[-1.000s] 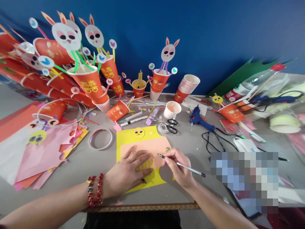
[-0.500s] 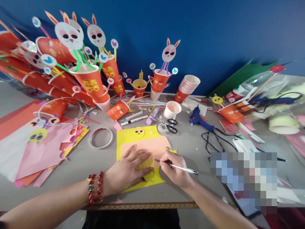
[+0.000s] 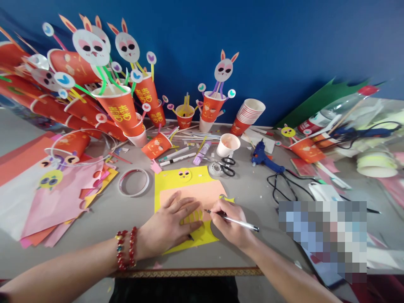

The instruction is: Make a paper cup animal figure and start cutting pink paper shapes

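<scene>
My left hand lies flat with fingers spread, pressing down on a peach sheet of paper. Under its fingers shows part of a small yellow-lined cutout, mostly covered. A pen with a clear barrel and black end cap is pinched in my right hand; its tip meets the peach paper just right of the cutout. Below the peach sheet lies a yellow sheet with notches cut from its right side. On its upper part rests a round yellow face with dark eyes.
Black-handled scissors, a tape roll, a purple glue stick and a blue glue gun surround the papers. Coloured sheets pile up at left. Red cups with rabbit faces stand behind; a white cup is nearer.
The pen has shifted very slightly to the left, with its tip a little higher on the peach paper. My left hand and the papers stay in place.
</scene>
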The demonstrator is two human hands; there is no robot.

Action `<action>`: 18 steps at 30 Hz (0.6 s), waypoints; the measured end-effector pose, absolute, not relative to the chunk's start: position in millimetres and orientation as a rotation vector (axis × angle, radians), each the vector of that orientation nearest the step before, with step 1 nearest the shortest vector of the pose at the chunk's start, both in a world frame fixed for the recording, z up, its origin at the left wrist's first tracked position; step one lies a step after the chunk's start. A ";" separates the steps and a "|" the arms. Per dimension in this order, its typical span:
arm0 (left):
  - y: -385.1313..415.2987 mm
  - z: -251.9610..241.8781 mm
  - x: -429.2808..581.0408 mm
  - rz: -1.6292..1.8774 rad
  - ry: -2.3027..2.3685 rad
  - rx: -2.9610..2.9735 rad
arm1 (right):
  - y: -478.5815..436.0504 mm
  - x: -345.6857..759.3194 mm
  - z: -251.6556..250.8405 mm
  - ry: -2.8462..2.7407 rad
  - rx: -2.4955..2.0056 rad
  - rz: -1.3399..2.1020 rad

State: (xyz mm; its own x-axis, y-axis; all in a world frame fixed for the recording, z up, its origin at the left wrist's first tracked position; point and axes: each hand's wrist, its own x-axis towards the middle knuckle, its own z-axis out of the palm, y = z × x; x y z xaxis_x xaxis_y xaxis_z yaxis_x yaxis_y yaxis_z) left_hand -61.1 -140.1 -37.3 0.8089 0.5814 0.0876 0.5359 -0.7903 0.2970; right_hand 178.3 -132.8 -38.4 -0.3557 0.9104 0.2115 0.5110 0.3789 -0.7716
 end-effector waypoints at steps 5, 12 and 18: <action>-140.2 -38.6 -61.8 0.257 0.852 2.737 | -132.3 177.8 -38.3 -2.005 -1.222 0.779; -140.3 -39.9 -62.4 0.271 0.842 2.742 | -132.6 178.6 -40.9 -2.042 -1.219 0.760; -140.3 -38.7 -61.4 0.242 0.853 2.736 | -132.6 179.2 -42.3 -2.051 -1.191 0.758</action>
